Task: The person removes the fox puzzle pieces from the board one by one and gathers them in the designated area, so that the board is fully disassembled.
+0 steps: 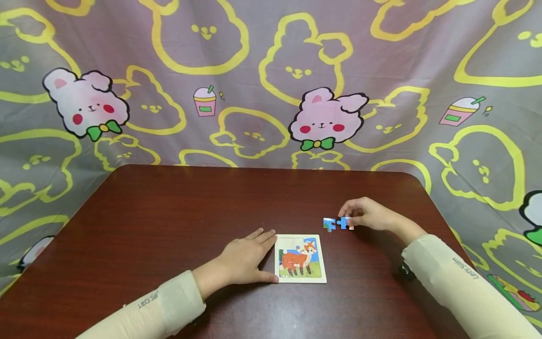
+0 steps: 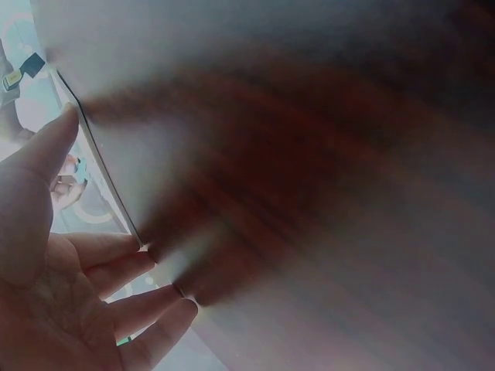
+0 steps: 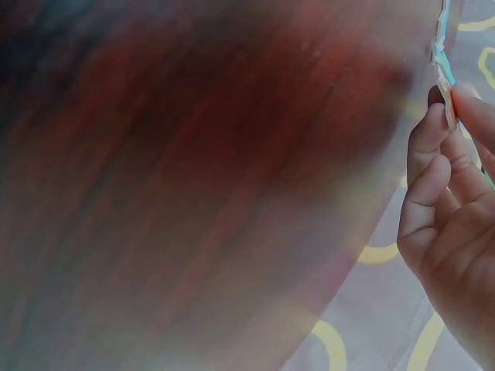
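A small square puzzle board [image 1: 300, 259] with a fox picture lies on the dark red table [image 1: 169, 226], near the front. My left hand [image 1: 245, 256] lies flat on the table with straight fingers, its fingertips against the board's left edge [image 2: 100, 166]. To the right of the board my right hand [image 1: 366, 214] pinches a blue puzzle piece [image 1: 344, 223], which is joined to a second blue piece [image 1: 329, 224] lying on the table. In the right wrist view the curled fingers [image 3: 433, 178] hold the thin piece [image 3: 445, 69] edge-on.
A grey cloth backdrop [image 1: 271, 80] with yellow outlines and pink rabbits hangs behind and around the table. The table's far edge runs across the middle of the head view. Both sleeves are cream-coloured.
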A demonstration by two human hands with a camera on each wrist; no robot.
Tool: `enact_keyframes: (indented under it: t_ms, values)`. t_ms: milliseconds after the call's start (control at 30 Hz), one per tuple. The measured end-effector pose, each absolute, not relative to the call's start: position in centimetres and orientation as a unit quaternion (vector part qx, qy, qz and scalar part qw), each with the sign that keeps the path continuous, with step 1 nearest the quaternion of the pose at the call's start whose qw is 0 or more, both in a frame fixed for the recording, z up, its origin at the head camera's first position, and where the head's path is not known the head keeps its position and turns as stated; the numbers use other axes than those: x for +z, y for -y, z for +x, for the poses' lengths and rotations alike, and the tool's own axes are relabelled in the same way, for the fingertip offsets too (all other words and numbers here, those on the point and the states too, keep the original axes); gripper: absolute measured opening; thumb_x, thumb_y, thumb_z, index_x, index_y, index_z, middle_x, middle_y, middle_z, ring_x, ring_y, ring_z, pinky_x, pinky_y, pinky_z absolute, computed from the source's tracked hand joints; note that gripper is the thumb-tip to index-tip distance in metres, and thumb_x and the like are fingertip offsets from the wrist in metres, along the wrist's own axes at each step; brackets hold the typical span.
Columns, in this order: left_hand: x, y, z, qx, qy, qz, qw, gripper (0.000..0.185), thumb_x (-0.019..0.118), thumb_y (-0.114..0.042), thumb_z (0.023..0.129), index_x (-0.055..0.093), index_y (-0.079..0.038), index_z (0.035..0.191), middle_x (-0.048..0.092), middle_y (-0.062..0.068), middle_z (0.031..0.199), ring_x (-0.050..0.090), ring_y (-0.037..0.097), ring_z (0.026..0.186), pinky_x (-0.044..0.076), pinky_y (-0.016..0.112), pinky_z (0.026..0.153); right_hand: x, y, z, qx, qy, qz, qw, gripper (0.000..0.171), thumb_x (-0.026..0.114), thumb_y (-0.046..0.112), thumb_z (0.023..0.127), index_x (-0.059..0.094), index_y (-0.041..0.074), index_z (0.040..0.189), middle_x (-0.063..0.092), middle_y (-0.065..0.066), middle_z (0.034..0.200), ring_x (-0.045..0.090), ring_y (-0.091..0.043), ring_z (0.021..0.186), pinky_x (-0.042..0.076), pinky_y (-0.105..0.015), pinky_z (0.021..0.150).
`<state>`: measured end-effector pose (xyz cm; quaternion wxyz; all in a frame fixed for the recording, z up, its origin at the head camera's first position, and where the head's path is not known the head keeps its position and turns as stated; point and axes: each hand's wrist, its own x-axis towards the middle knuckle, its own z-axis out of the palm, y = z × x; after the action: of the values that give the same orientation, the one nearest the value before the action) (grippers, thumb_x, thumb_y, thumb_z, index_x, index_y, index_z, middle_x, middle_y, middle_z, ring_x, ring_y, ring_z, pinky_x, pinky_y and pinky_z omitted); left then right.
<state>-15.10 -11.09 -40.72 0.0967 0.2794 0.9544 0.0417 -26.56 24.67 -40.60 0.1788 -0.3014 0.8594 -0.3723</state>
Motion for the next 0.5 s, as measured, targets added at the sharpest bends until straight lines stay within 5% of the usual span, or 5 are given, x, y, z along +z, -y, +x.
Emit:
enact_keyframes:
  t_ms: [500]
  values:
    - [-40.74, 11.15, -15.11, 0.047, -0.953, 0.282, 0.096, 0.099, 0.066, -0.073, 0.078, 0.041, -0.012, 0.152, 0.037, 0.003, 0.161, 0.036, 0.027, 0.148, 0.052, 0.054, 0.097, -40.76, -24.51, -26.16, -0.296, -0.896, -0.301, 0.139, 0.018, 0.068, -0.007, 0.087, 0.067, 0.003, 0.102, 0.061, -0.005, 0.086, 0.056, -0.012, 0.071, 0.049, -0.023, 0.063]
